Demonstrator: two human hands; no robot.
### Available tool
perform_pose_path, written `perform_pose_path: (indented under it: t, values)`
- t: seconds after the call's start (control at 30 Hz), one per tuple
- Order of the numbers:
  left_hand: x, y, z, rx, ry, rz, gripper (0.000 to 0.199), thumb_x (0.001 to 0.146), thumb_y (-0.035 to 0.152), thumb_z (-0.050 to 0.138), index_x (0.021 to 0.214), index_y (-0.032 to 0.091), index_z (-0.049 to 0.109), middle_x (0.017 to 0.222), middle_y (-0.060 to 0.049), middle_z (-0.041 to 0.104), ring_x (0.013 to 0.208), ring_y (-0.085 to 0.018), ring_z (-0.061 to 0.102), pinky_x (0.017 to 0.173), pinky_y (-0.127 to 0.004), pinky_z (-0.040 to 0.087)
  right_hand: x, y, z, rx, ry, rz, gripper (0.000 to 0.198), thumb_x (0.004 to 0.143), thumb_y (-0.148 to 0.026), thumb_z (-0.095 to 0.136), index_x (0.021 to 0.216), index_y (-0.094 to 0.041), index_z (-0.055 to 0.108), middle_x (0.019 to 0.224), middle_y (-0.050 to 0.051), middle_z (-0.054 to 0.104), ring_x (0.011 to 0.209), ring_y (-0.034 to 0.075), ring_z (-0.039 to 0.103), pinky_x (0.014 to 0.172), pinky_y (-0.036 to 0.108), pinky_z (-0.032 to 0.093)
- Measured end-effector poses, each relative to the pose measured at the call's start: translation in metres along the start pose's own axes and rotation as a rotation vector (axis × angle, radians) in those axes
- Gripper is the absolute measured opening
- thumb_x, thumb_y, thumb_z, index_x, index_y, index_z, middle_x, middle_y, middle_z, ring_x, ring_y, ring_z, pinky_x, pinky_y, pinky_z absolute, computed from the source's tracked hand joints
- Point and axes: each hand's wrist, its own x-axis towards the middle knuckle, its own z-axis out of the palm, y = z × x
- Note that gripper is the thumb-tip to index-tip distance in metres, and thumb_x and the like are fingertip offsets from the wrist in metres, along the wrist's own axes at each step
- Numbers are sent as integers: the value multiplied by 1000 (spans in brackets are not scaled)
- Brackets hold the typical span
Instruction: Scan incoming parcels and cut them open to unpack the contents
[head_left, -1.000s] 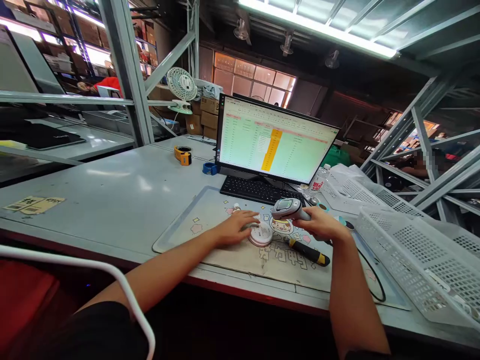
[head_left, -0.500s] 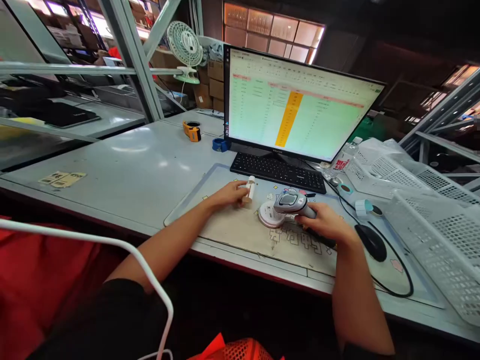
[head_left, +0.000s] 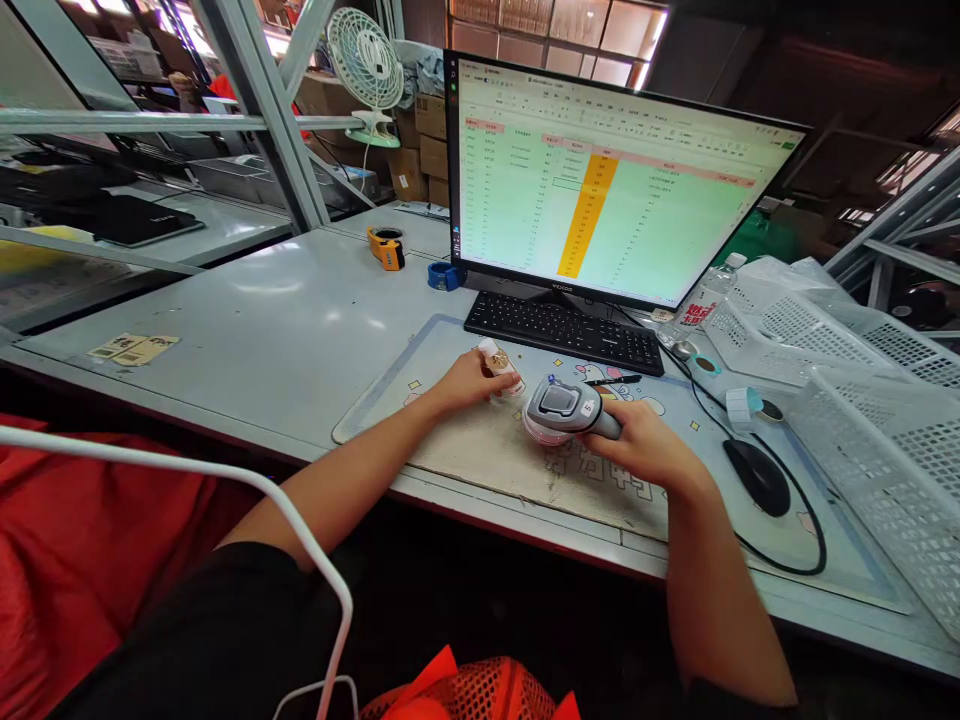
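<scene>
My left hand is closed round a small white-capped bottle, which leans to one side above the desk mat. A gold-coloured pattern shows on its side. My right hand grips the handle of a grey barcode scanner, its head pointing left toward the bottle. Under the scanner head lies a round, flat pinkish-white container, mostly covered by it. A black pen rests on the mat beyond the scanner.
Behind the mat stand a black keyboard and a monitor showing a spreadsheet. White plastic baskets and a black mouse are at the right. An orange tape dispenser and blue tape roll sit left of the monitor.
My left hand has turned the bottle from nearly upright to tilted, its cap now toward the left. The scanner has shifted slightly left and now covers more of the round container.
</scene>
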Motion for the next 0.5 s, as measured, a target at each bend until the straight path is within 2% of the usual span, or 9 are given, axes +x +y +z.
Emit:
perform_pose_path:
  t: [0.13,0.27,0.4,0.5]
  values:
    - [-2,0,2,146,30,-7,39,80,53,73,86,15,66,80,-7,73,69,-19,65,60,-28,50,2,-2,5,11,-23,39,25,84,-35,69,104,-21,74,96,5,73,92,25,63,84,33,48]
    - [-1,-3,-1,356,75,39,39,83,55,70,85,16,64,83,-7,73,78,-23,68,69,-32,50,1,2,0,-29,-5,39,23,89,-38,66,104,-22,73,96,4,73,86,23,64,81,31,47]
    - [1,-3,-9,656,249,-21,46,86,57,68,105,16,63,94,-12,75,89,-31,71,74,-36,50,-6,36,-18,-202,151,334,39,92,-54,66,114,-21,71,93,7,73,82,25,66,71,30,44]
    - [0,-3,-12,808,260,-94,50,89,59,66,115,18,60,100,-13,75,95,-36,71,75,-38,50,-11,80,-32,-308,208,552,45,94,-53,63,120,-16,68,104,13,74,92,29,68,72,32,45]
